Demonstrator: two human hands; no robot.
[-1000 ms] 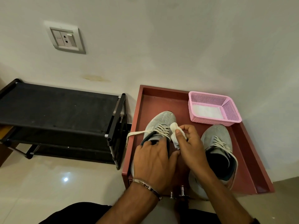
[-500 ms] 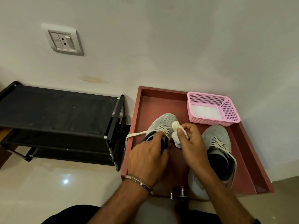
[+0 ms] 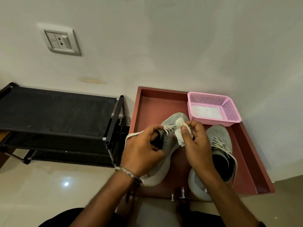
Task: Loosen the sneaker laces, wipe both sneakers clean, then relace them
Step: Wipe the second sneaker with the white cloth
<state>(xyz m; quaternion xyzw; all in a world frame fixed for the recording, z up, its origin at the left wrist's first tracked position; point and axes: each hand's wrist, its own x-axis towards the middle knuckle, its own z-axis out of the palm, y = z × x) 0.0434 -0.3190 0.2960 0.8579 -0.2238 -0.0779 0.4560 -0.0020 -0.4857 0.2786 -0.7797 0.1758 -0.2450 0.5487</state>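
The left sneaker sits tilted in a red-brown tray, the left hand curled around its collar, fingers hooked into the opening. Just right of that grip, the right hand pinches a white wipe against the shoe's side, close to the laces; one loose lace loops out over the tray's edge. The second sneaker stands just beyond the right hand, a pink basket behind it. A black shoe rack stands farther left.
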